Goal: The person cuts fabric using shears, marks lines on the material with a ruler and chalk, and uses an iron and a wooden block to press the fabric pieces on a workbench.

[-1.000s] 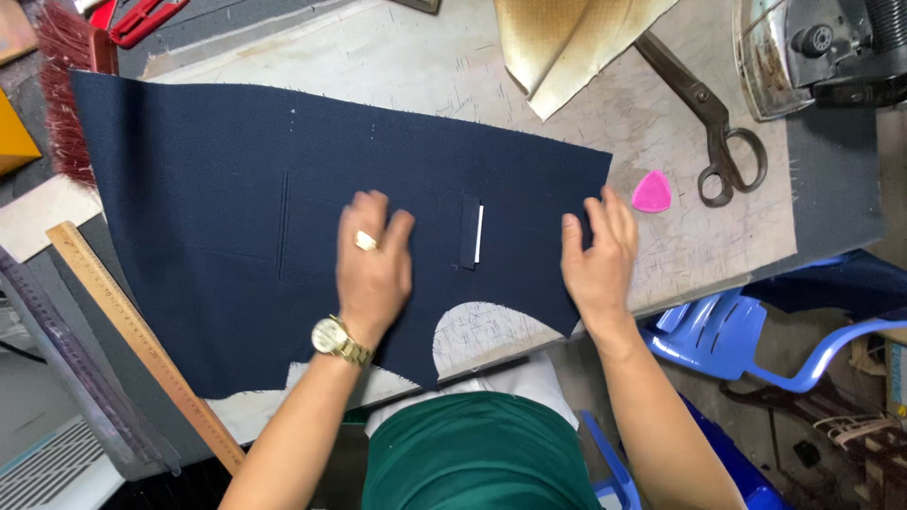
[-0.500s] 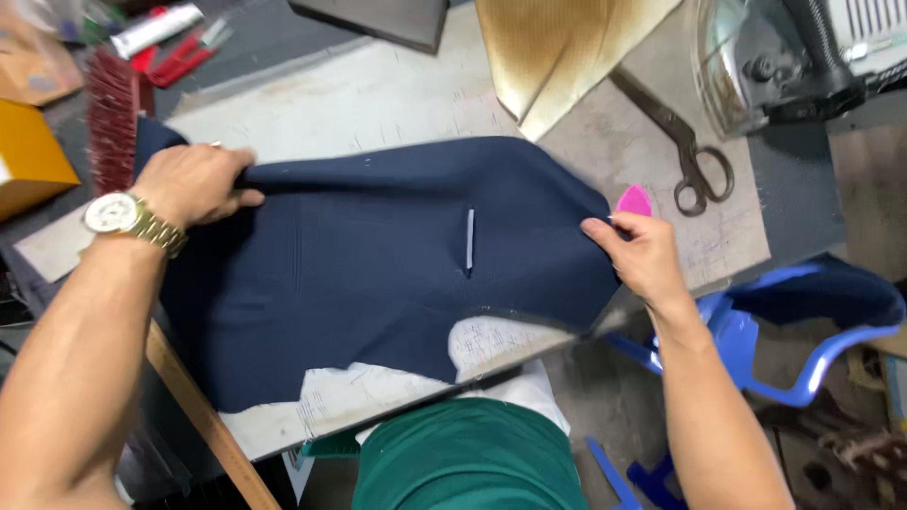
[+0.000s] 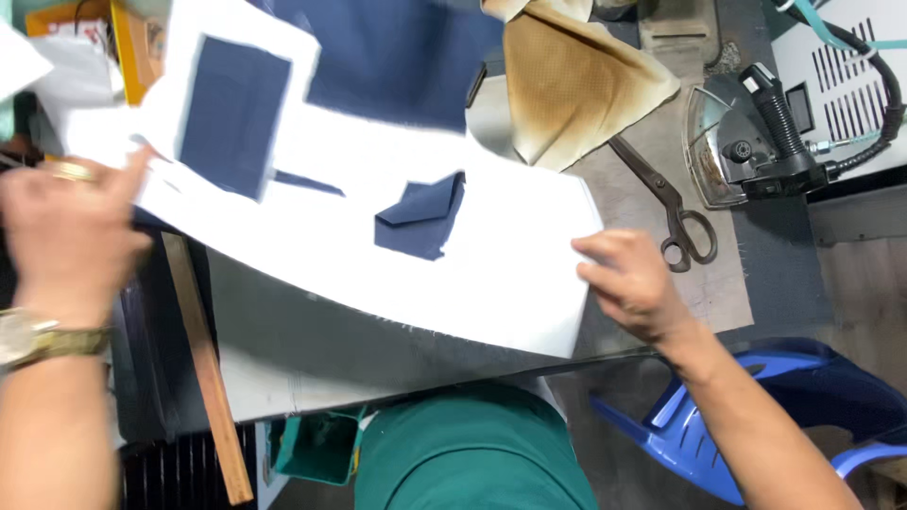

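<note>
While your right hand (image 3: 628,283) is pinching the right edge of the white sheet (image 3: 491,274) mid-frame, your left hand (image 3: 66,222) is gripping its left end, so be keeping it flat.

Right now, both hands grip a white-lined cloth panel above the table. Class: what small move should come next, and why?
Probably lower the white panel flat onto the table: the left hand and right hand hold its ends, and it hangs tilted, partly off the table's near edge.
</note>
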